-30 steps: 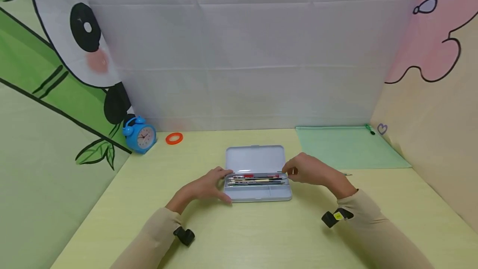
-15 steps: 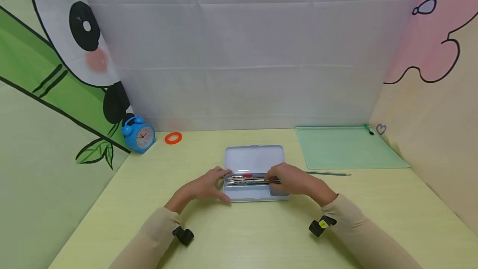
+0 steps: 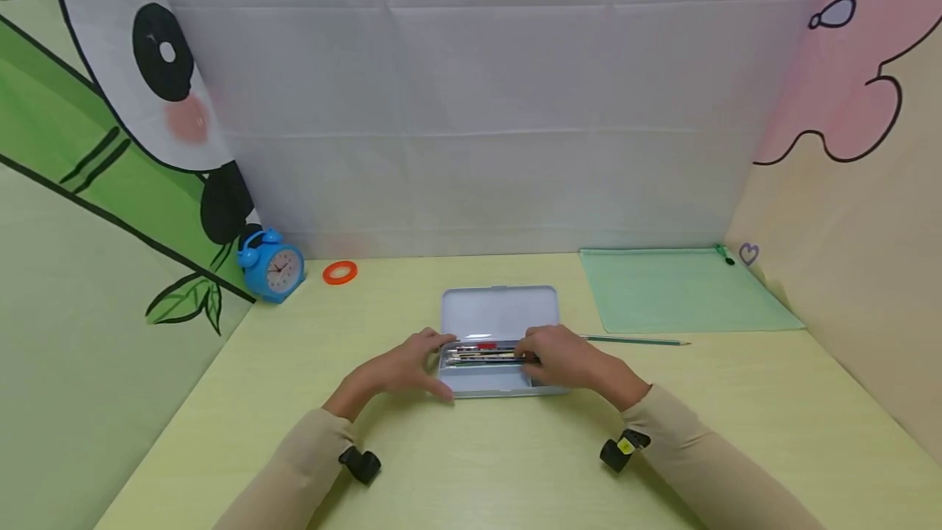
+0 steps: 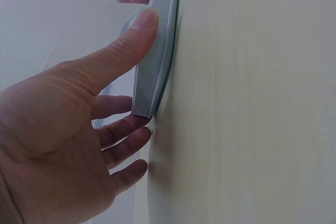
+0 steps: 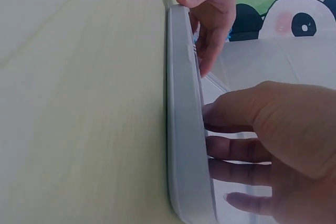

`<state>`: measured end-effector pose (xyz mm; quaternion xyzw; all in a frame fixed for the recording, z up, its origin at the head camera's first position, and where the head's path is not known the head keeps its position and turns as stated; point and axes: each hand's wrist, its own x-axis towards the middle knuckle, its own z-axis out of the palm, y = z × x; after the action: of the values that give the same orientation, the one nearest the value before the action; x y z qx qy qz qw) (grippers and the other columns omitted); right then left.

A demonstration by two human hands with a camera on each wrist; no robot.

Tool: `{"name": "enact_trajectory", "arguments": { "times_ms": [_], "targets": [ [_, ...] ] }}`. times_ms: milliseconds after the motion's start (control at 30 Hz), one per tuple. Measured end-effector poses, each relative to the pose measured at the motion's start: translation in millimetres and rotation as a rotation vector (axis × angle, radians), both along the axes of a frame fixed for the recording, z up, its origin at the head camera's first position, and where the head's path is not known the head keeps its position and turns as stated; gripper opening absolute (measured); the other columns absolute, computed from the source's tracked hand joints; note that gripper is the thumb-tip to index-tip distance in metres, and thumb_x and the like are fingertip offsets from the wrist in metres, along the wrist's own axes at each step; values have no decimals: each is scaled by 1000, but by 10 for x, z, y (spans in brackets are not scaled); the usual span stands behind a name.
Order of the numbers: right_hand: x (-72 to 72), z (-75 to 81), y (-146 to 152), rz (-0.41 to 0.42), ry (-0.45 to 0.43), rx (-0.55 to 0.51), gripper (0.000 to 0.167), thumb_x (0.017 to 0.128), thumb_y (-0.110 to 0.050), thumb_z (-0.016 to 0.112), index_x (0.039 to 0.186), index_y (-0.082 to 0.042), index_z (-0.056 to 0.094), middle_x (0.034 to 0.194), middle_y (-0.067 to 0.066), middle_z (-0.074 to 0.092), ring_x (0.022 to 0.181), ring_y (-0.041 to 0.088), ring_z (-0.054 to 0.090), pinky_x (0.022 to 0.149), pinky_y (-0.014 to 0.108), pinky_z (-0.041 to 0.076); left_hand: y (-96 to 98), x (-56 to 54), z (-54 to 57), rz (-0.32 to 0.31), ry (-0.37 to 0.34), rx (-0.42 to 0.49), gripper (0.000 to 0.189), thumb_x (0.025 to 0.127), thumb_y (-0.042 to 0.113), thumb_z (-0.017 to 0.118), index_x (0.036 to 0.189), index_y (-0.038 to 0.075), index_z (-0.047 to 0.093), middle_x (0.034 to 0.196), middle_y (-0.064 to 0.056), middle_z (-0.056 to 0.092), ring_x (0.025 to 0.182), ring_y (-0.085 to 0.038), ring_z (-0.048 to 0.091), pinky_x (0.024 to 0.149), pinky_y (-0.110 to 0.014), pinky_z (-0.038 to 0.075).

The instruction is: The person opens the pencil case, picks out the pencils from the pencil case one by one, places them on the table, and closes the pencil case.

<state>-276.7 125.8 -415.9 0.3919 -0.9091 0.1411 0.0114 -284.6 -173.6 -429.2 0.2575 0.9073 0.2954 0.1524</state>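
Observation:
A pale grey pencil case (image 3: 486, 384) lies on the table with its lid (image 3: 500, 309) folded back. Several thin pencils (image 3: 482, 357) and something red lie in its long compartment. My left hand (image 3: 403, 364) holds the case's left end, thumb at the front corner, fingers toward the hinge; in the left wrist view the thumb presses on the case's side wall (image 4: 152, 72). My right hand (image 3: 570, 358) reaches over the right part, its bent fingers (image 5: 239, 150) dipping inside the rim among the pencils. Their tips are hidden, and I cannot tell whether they pinch a pencil.
A dark green pencil (image 3: 640, 340) lies on the table right of the case, partly behind my right hand. A green mat (image 3: 692, 293) with a small green item (image 3: 725, 254) lies at the back right. A blue alarm clock (image 3: 272, 267) and an orange ring (image 3: 340, 271) stand back left.
My right hand has moved left from the case's right edge to over its pencils, uncovering the green pencil on the table. My left hand stays at the case's left end.

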Motion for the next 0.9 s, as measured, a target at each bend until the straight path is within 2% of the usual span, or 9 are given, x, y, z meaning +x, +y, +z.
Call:
{"name": "enact_trajectory", "arguments": {
  "times_ms": [167,333,733,900],
  "targets": [
    [26,1,-69,-62,7,37,16,90,-20,76,102,-9,77,90,-2,66,76,13,53,75,36,46,-4,4,5,-4,2,0,97,73,38,90,151,6,42,131,-8,47,122,-27,42,107,-49,37],
    [28,-7,-86,-79,4,53,15,91,-21,76,102,-11,77,93,-1,68,81,15,54,80,43,44,-3,-5,1,-10,9,-1,97,73,39,90,151,6,42,131,-9,47,122,-27,42,107,-49,37],
    [26,-10,-102,-92,39,49,6,91,-18,75,92,-13,73,87,-5,64,80,14,54,82,43,45,-2,-17,-3,-8,0,5,98,73,38,90,151,5,42,131,-9,47,122,-27,42,107,-49,38],
    [44,9,-105,-94,62,39,5,91,-16,75,91,-11,74,85,-4,65,75,13,54,76,36,47,-2,-14,0,-10,-2,5,98,73,38,90,151,5,42,131,-9,47,122,-27,42,107,-49,38]
  ]
}}
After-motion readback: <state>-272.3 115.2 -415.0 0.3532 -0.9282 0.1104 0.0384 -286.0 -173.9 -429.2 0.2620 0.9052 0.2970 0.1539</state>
